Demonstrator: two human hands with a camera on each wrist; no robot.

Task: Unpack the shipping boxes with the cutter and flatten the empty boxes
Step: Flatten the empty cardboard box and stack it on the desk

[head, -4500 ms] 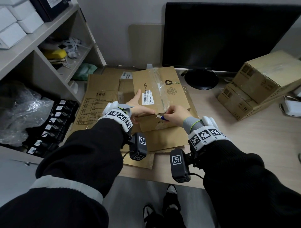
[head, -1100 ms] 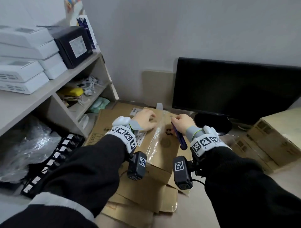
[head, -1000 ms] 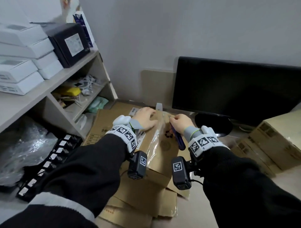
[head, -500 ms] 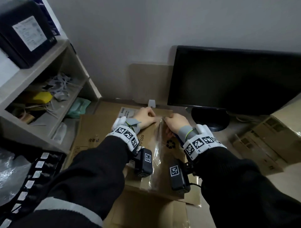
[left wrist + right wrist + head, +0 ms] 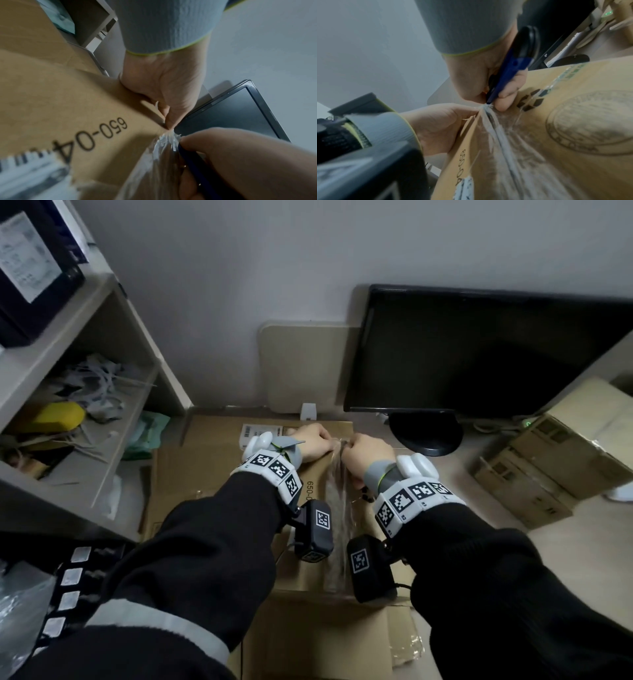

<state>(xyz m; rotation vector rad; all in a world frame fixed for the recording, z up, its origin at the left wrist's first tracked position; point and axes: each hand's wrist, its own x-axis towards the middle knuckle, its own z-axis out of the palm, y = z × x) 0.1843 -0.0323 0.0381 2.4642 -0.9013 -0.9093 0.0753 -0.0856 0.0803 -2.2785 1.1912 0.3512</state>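
Head: box (image 5: 318,556) flat on the desk in front of me, both fists meeting at its far edge on the tape (image 5: 337,508).

Left wrist: left hand (image 5: 164,86) pinches that edge. Pin it hard so the tape stays taut.

Right wrist: right hand (image 5: 481,79) clenched round the blue cutter (image 5: 505,75), tip at the tape end. Cut shallow, away from my left fingers.

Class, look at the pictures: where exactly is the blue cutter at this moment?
The blue cutter is gripped in the right hand, its tip at the far end of the clear tape on the cardboard box, beside the left hand.
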